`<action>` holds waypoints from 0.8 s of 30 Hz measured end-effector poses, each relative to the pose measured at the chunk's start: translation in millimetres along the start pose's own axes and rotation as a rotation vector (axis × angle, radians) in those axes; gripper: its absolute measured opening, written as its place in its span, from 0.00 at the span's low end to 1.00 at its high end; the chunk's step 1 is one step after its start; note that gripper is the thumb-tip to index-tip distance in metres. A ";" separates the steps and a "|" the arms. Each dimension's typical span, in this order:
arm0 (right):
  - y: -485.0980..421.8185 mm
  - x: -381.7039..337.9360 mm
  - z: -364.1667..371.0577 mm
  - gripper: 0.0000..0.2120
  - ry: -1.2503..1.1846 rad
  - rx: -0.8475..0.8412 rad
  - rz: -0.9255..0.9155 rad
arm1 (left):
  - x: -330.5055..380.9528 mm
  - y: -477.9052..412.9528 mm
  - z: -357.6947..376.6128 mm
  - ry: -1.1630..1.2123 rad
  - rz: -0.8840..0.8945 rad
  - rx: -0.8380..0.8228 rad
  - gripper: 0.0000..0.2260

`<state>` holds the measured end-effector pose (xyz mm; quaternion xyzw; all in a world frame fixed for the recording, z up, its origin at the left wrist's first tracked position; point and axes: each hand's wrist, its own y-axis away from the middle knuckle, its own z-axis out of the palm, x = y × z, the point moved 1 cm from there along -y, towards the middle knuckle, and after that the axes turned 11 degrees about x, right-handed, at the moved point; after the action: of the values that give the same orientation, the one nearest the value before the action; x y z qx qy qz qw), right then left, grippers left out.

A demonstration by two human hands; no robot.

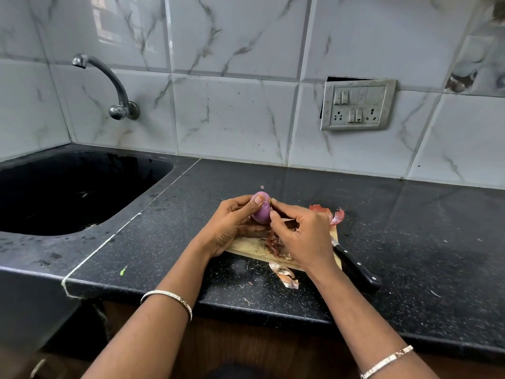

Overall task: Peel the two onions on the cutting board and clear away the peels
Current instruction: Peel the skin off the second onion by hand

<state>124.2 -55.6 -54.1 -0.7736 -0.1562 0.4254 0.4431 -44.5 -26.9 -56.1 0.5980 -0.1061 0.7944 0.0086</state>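
Past the bangle [166,298], the left hand [232,225] cups a nearly bare red onion [261,213] over the cutting board [246,248], right hand [303,236] pinching a skin shred [270,202] at its top (second onion unseen); next, probably a steady pull away.

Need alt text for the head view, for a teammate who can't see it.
The left hand holds a mostly peeled purple onion above a wooden cutting board while the right hand pinches at its top. Loose peels lie on and around the board, a black-handled knife at its right.
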 end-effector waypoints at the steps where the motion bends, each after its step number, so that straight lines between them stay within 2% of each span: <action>1: -0.7 -0.8 -0.7 0.11 -0.008 0.003 -0.007 | 0.0 -0.3 0.1 0.002 -0.001 -0.001 0.20; 9: -4.2 -1.5 -1.2 0.05 0.022 0.080 -0.019 | 0.1 -0.8 -2.4 -0.027 -0.011 -0.026 0.15; 13: -4.5 2.3 -3.1 0.06 0.086 0.107 0.045 | -0.3 -3.0 -3.3 -0.034 -0.024 -0.003 0.23; 16: -4.8 4.2 -3.9 0.14 0.122 0.091 0.107 | -0.9 -3.3 -4.0 -0.010 -0.033 0.014 0.30; 18: -5.0 2.9 -3.9 0.13 0.066 0.079 0.105 | -2.2 -3.9 -4.1 0.009 -0.040 0.031 0.26; 21: -5.3 0.5 -1.8 0.09 -0.038 0.016 0.084 | -2.1 -3.2 -2.1 0.040 -0.039 0.060 0.14; 24: -5.2 1.6 1.4 0.06 -0.090 -0.046 0.082 | 0.1 0.2 -0.5 0.102 -0.069 0.086 0.16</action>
<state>124.8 -51.0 -51.1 -0.7695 -0.1540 0.4736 0.3999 -45.0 -27.0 -56.2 0.5598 -0.0504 0.8269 0.0158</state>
